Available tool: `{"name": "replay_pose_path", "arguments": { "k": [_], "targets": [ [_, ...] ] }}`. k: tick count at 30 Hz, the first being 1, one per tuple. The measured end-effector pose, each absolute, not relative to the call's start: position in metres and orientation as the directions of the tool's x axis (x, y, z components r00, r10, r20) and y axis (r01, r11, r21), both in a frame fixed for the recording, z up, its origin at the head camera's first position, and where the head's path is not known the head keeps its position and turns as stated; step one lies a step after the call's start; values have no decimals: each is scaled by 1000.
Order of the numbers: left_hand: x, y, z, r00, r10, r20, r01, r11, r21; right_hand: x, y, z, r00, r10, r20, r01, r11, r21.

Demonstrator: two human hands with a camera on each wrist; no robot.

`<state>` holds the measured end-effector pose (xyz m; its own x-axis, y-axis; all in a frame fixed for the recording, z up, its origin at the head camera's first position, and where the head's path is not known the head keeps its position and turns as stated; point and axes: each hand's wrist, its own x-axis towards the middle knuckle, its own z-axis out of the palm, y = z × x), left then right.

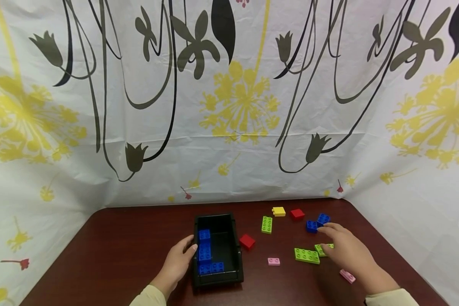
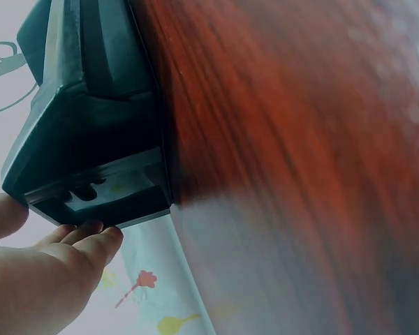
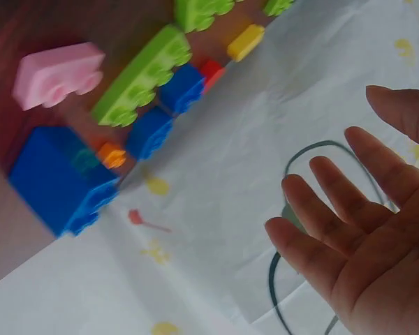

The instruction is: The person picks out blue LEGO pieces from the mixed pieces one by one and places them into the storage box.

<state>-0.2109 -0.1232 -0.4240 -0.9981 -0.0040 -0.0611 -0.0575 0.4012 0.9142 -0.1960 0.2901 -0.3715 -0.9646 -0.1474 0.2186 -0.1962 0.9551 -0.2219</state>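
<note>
A black plastic bin [image 1: 219, 278] stands on the table with several blue toy bricks [image 1: 204, 250] along its left side and near end. My left hand [image 1: 177, 261] holds the bin's left wall, thumb at the rim; in the left wrist view its fingers [image 2: 106, 244] lie against the bin's outer side. My right hand [image 1: 348, 250] hovers over the right part of the table, fingers spread and nothing in them. Just beyond its fingertips are two loose blue bricks [image 1: 311, 226]. Lime green bricks [image 1: 307, 256] lie beside it, partly covered by the hand.
Red bricks [image 1: 247, 241], a yellow brick [image 1: 279, 211], another green brick [image 1: 267, 225] and pink bricks [image 1: 273, 262] lie right of the bin. The right wrist view adds a big blue brick [image 3: 59, 181] and an orange piece [image 3: 112, 155]. Patterned cloth [image 1: 229, 170] hangs around the table.
</note>
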Motion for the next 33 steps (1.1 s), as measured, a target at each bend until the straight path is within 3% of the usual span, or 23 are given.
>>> {"name": "replay_pose_path", "arguments": {
  "k": [9, 33],
  "targets": [
    [-212, -122, -423, -998, -4, -67, -63, 408, 911, -198, 316, -380, -973, -86, 214, -130, 971, -200],
    [-209, -123, -424, -999, -12, -47, -48, 409, 911, -206, 359, -403, -995, 36, -92, 58, 964, -260]
  ]
}}
